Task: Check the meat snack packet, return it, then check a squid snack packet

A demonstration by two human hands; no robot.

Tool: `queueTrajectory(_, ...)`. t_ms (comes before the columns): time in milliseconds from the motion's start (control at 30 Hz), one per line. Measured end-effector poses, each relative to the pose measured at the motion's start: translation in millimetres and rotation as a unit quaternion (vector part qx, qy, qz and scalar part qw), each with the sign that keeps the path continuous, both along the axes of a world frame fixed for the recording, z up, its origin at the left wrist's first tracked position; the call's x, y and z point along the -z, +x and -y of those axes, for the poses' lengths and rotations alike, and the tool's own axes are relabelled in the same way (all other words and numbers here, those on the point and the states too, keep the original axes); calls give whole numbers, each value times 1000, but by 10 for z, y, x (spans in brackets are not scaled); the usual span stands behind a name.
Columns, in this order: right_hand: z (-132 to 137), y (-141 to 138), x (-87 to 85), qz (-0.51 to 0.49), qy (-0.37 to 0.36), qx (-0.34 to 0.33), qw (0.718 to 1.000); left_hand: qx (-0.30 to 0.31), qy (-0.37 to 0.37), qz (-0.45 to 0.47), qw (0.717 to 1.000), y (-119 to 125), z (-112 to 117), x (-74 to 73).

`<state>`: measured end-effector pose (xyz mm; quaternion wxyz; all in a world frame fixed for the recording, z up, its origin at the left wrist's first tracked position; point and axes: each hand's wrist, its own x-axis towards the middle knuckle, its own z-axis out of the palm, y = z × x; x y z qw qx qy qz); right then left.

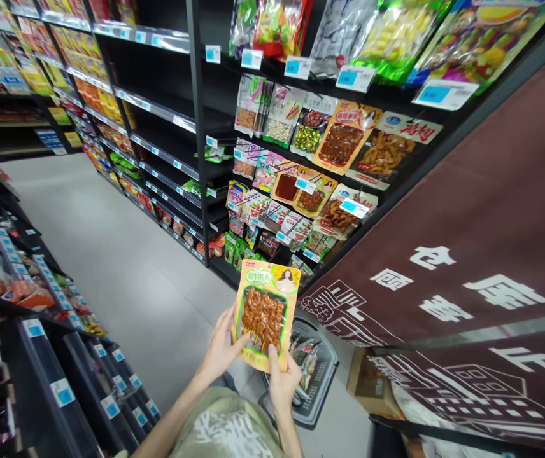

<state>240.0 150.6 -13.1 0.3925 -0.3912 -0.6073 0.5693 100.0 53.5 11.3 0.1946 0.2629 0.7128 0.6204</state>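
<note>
Both my hands hold one snack packet (263, 312), yellow-orange with a green-edged window showing brown skewered pieces. Its printed front faces me and it tilts slightly. My left hand (222, 346) grips the lower left edge, thumb on the front and fingers behind. At the lower right, my right hand (283, 375) pinches the packet the same way; its other fingers are mostly hidden behind it. Below and to the right, a grey shopping basket (327, 369) stands on the floor with several packets inside, partly covered by my right hand and the held packet.
Ahead, a rack holds hanging snack packets (344, 137) with price tags. Shelves (167, 114) run along the aisle to the left. A brown curtain (444, 210) with white lettering hangs at right, above a cardboard box (372, 385). Low shelving (53, 356) borders the near left.
</note>
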Motion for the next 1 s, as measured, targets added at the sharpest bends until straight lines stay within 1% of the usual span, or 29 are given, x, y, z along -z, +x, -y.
queueTrajectory(67,31,17,-42,14,47,-26,998,42,12,11,999,14,18,-26)
queueTrajectory(100,48,27,-90,19,78,-57,995,69,35,38,996,25,30,-38)
queueTrajectory(133,65,38,-158,21,113,-103,988,98,69,78,990,38,44,-46)
queueTrajectory(167,83,47,-242,23,152,-162,975,124,110,129,978,54,61,-51)
queueTrajectory(200,101,53,-337,26,192,-226,955,145,148,188,960,70,79,-55)
queueTrajectory(267,137,52,-525,45,268,-339,901,165,191,306,918,102,120,-75)
queueTrajectory(300,153,46,-602,60,301,-377,874,157,196,354,901,114,138,-99)
queueTrajectory(333,168,37,-658,75,329,-400,852,137,195,388,890,122,154,-135)
queueTrajectory(367,181,27,-688,88,353,-407,838,111,193,410,885,127,163,-182)
queueTrajectory(400,192,17,-694,97,374,-403,830,84,191,422,882,128,167,-237)
queueTrajectory(433,203,9,-678,101,389,-389,829,58,193,426,882,126,163,-296)
queueTrajectory(467,212,3,-648,98,401,-367,834,36,198,425,883,125,154,-353)
queueTrajectory(533,225,0,-573,79,414,-315,851,14,211,406,889,126,127,-440)
queueTrajectory(600,226,3,-528,51,417,-252,872,5,221,371,902,134,102,-478)
queueTrajectory(667,199,8,-531,31,413,-156,897,10,214,331,919,145,92,-470)
queueTrajectory(733,127,12,-564,24,382,-37,923,31,174,296,939,149,96,-439)
queueTrajectory(767,75,17,-581,24,346,11,938,46,145,281,948,147,99,-422)
queueTrajectory(800,14,24,-592,22,293,42,955,62,115,267,955,143,101,-406)
queueTrajectory(833,-51,35,-597,16,221,48,974,75,90,256,960,137,100,-393)
queueTrajectory(867,-115,50,-595,9,136,26,990,83,73,245,963,131,95,-384)
queueTrajectory(900,-174,68,-588,-2,47,-15,999,87,64,237,965,125,89,-377)
queueTrajectory(933,-223,87,-578,-16,-34,-63,997,88,61,234,966,119,80,-372)
queueTrajectory(967,-259,106,-568,-30,-101,-107,989,87,59,237,966,114,71,-369)
queueTrajectory(1000,-282,123,-559,-42,-148,-138,978,85,56,243,965,110,62,-366)
